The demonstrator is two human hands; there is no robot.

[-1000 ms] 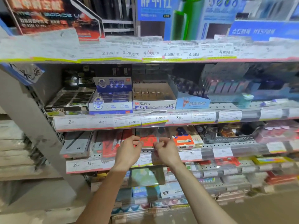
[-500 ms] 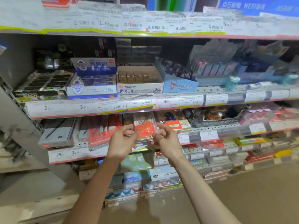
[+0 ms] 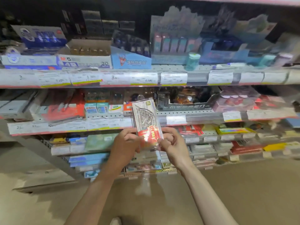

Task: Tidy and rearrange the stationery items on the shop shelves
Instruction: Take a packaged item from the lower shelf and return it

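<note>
Head view: a clear-sleeved ruler set pack [image 3: 146, 123], protractor visible inside and red card at the bottom, is held upright in front of the middle shelf [image 3: 203, 113], clear of it. Left hand [image 3: 125, 146] is closed on the pack's lower left edge; right hand [image 3: 172, 143] is pinched on its lower right edge. Only the bottom end is gripped, so the glossy sleeve could slip or tip forward if either grip is relaxed. The frame is motion-blurred. On re-insertion, the small eraser boxes [image 3: 96, 108] just left of the gap could be knocked over by the pack's top corner, and the price-label strip [image 3: 103, 125] could be snagged.
</note>
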